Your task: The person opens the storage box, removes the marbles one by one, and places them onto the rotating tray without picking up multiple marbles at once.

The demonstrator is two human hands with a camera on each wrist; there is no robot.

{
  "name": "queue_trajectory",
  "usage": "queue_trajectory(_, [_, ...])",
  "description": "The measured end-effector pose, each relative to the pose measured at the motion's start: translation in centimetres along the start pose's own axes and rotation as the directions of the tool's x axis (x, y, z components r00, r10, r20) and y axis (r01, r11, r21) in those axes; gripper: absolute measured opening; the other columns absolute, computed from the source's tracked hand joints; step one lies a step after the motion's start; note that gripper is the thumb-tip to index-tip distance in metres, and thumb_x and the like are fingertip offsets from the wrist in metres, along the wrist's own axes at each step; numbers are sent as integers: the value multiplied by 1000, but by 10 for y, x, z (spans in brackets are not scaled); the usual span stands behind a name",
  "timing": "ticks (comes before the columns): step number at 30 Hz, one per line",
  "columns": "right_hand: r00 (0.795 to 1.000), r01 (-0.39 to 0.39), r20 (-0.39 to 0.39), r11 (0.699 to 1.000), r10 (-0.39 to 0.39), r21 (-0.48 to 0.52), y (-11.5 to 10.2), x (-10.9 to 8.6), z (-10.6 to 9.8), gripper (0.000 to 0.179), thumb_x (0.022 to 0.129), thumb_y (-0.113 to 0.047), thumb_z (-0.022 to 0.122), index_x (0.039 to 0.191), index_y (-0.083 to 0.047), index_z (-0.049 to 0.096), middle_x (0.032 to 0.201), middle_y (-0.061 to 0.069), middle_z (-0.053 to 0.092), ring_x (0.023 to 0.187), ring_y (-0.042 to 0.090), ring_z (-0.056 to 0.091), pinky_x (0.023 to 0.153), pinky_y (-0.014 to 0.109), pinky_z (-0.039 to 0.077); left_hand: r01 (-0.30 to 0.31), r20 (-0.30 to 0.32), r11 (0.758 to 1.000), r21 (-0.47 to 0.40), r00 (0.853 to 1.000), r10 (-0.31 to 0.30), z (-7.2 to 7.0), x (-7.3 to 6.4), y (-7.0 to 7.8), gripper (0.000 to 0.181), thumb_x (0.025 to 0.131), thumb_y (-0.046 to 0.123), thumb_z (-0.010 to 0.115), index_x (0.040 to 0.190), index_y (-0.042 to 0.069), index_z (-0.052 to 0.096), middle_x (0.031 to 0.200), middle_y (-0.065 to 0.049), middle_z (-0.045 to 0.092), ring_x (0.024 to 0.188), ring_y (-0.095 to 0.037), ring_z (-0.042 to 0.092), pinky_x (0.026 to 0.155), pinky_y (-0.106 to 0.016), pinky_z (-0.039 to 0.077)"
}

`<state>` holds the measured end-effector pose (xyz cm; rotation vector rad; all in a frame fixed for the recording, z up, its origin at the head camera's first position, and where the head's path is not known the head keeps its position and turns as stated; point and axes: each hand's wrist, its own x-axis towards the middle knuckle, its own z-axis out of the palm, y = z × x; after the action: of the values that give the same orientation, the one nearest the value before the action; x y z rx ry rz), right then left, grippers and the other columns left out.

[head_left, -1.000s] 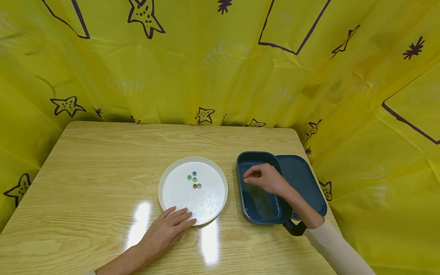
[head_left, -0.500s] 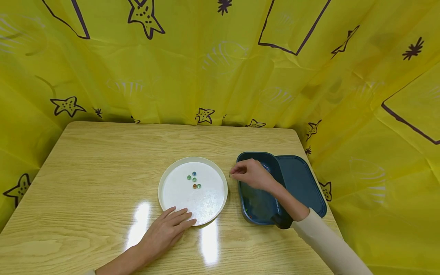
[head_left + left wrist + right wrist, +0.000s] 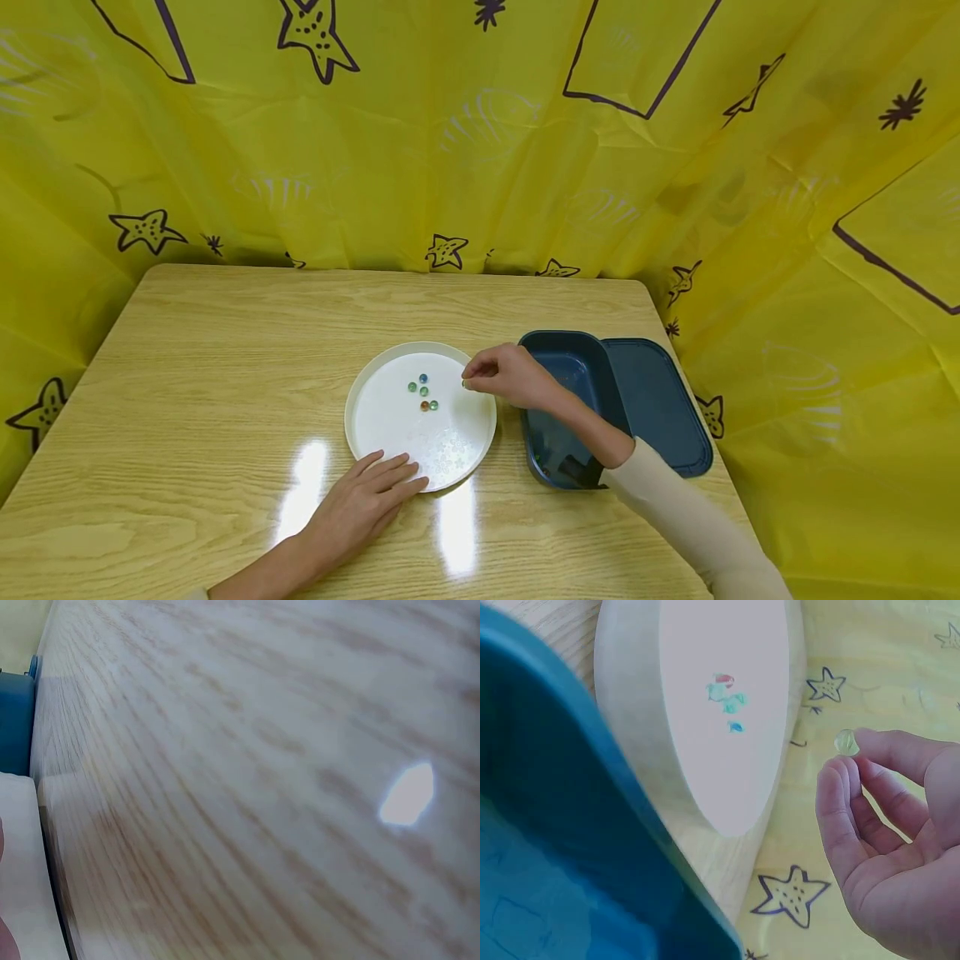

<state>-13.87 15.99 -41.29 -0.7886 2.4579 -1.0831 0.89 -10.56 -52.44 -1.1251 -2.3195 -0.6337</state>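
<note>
Between thumb and fingertips, my right hand pinches a pale green marble. That hand is over the right edge of a round white tray. Several glass marbles, green, a blue one and an orange one, lie grouped on the tray's upper middle. My left hand rests with extended fingers on the tray's near rim; the left wrist view catches only slivers of its fingers. Right of the tray stands a dark blue rectangular container, partly covered by my right forearm. A few small bits lie in its near left corner.
A dark blue lid lies beside the container on its right. Both rest on a wood-grain table. A yellow curtain with star drawings hangs behind the table and along its sides.
My right hand has moved left, from over the blue container to the tray's right edge, carrying the marble. My left hand and the marbles on the tray have stayed put.
</note>
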Motion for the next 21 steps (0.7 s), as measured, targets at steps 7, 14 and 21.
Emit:
queue_trajectory(7, [1000, -8, 25, 1000, 8, -6, -3, 13, 15, 9, 93, -11, 72, 99, -6, 76, 88, -2, 72, 74, 7, 61, 64, 23, 52, -7, -3, 1000, 3, 1000, 7, 0, 0, 0, 47, 112, 26, 25, 119, 15, 71, 115, -7, 71, 113, -27, 64, 94, -50, 49])
queue_trajectory(14, [999, -32, 43, 998, 34, -48, -6, 26, 28, 8, 92, -8, 72, 99, -5, 76, 88, 0, 72, 74, 5, 60, 65, 20, 51, -6, -3, 1000, 2, 1000, 6, -1, 0, 0, 47, 112, 27, 25, 118, 15, 71, 115, -6, 71, 113, -28, 64, 94, -50, 49])
queue_trajectory(21, [996, -65, 57, 993, 71, -99, -5, 37, 37, 5, 91, -8, 72, 94, -6, 76, 85, -1, 72, 76, 7, 62, 68, 20, 51, -6, -5, 1000, 3, 1000, 6, 0, 0, -1, 47, 112, 27, 26, 119, 15, 71, 116, -6, 71, 113, -27, 64, 95, -50, 49])
